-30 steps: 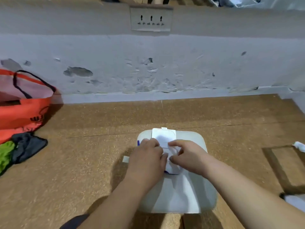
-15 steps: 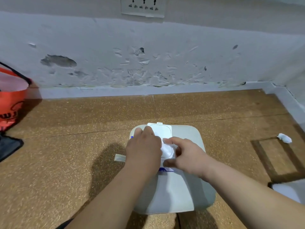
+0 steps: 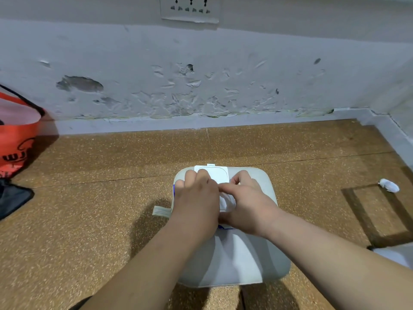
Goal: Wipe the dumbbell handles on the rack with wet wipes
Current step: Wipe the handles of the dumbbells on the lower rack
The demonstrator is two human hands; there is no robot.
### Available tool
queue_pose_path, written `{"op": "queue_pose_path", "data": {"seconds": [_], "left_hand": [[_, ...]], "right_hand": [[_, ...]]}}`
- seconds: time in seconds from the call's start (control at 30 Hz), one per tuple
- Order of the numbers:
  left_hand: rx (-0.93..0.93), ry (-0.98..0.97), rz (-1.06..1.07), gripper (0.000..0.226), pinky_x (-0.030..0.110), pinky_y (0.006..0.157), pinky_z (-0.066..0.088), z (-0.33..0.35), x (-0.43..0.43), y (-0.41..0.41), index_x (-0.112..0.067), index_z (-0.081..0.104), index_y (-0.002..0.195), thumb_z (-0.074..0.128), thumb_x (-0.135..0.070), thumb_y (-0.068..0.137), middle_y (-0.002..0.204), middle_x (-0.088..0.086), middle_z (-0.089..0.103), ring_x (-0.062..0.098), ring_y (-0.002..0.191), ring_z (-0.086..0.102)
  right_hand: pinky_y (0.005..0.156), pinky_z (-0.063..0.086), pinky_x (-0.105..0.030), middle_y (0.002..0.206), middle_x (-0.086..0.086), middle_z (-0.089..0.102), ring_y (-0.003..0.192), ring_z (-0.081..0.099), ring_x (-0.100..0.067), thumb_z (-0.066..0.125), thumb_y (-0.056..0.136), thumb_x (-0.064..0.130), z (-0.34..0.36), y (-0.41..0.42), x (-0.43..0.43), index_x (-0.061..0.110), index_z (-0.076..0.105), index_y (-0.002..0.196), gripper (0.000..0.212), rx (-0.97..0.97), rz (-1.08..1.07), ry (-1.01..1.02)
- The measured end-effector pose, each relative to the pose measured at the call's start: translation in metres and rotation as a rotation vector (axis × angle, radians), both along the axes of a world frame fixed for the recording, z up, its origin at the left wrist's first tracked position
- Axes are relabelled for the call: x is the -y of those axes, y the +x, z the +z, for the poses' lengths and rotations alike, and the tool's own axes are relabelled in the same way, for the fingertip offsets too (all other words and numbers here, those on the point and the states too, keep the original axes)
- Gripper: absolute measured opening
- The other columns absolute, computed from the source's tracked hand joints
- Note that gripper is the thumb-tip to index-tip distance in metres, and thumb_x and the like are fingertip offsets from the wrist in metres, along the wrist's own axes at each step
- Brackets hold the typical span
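**Pulling a wipe from the pack**

The wet-wipe pack (image 3: 213, 175) lies open on a pale cushion (image 3: 245, 260) on the floor (image 3: 89, 198). The left hand (image 3: 196, 198) grips it down – likely so it won't lift – while the right hand (image 3: 248, 204) pinches a wipe (image 3: 226, 202) at the opening.

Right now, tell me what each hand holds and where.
Right hand pinches the white wipe at the opening; left hand holds the wipes pack near its left edge.

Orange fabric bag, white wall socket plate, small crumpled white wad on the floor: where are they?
Orange fabric bag (image 3: 13, 133): head view, its orange side panel.
White wall socket plate (image 3: 190, 8): head view, centre of its face.
Small crumpled white wad (image 3: 389, 185): head view, its middle.
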State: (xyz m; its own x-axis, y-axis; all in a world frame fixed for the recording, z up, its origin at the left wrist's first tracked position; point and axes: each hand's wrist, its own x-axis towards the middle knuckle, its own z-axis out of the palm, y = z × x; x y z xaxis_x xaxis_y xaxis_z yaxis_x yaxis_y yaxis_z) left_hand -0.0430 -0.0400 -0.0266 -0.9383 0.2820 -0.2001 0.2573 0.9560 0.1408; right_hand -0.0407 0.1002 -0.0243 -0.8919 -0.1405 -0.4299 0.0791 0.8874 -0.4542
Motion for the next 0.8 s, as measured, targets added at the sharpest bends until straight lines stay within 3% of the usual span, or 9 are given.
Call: {"op": "queue_pose_path", "data": {"seconds": [0.2,0.33,0.53,0.7,0.8], "left_hand": [[-0.02,0.04,0.011,0.032,0.035,0.09,0.038,0.002,-0.002,0.002,-0.019,0.049,0.121,0.062,-0.023,0.092,0.122,0.002,0.051,0.024,0.114,0.047],[-0.027,0.107,0.022,0.03,0.034,0.084,0.036,0.001,0.001,0.001,-0.02,0.047,0.119,0.063,-0.023,0.093,0.12,0.0,0.056,0.023,0.112,0.053],[0.004,0.448,0.029,0.006,0.032,0.075,0.034,0.002,0.014,0.001,-0.021,0.045,0.103,0.05,-0.023,0.102,0.108,-0.002,0.056,0.021,0.102,0.051],[0.086,0.839,0.133,0.019,0.024,0.065,0.036,-0.009,0.028,0.002,-0.024,0.048,0.088,0.049,-0.012,0.102,0.086,-0.007,0.052,0.006,0.077,0.046],[0.099,0.914,0.204,0.021,0.02,0.062,0.038,-0.012,0.031,0.001,-0.022,0.05,0.088,0.046,-0.006,0.101,0.084,-0.006,0.053,0.006,0.072,0.047]], "right_hand": [[0.096,0.051,-0.039,0.109,0.014,0.035,0.115,0.044,-0.009,0.083,0.075,0.05,-0.001,-0.001,-0.001,0.053,0.062,0.124,0.053,-0.016,-0.027,0.014],[0.095,0.052,-0.038,0.11,0.015,0.037,0.112,0.047,-0.007,0.083,0.073,0.051,0.002,-0.003,-0.001,0.055,0.062,0.117,0.049,0.005,-0.05,0.011],[0.094,0.051,-0.038,0.109,0.014,0.037,0.112,0.047,-0.006,0.084,0.071,0.053,0.006,-0.006,-0.001,0.056,0.058,0.1,0.04,0.029,-0.034,0.037],[0.099,0.049,-0.037,0.116,0.016,0.037,0.116,0.045,-0.006,0.087,0.072,0.053,0.007,-0.007,-0.003,0.052,0.059,0.13,0.065,0.063,-0.033,0.048],[0.098,0.05,-0.037,0.116,0.017,0.039,0.115,0.048,-0.006,0.088,0.072,0.055,0.005,-0.005,-0.003,0.051,0.058,0.132,0.067,0.051,-0.061,0.035]]}}
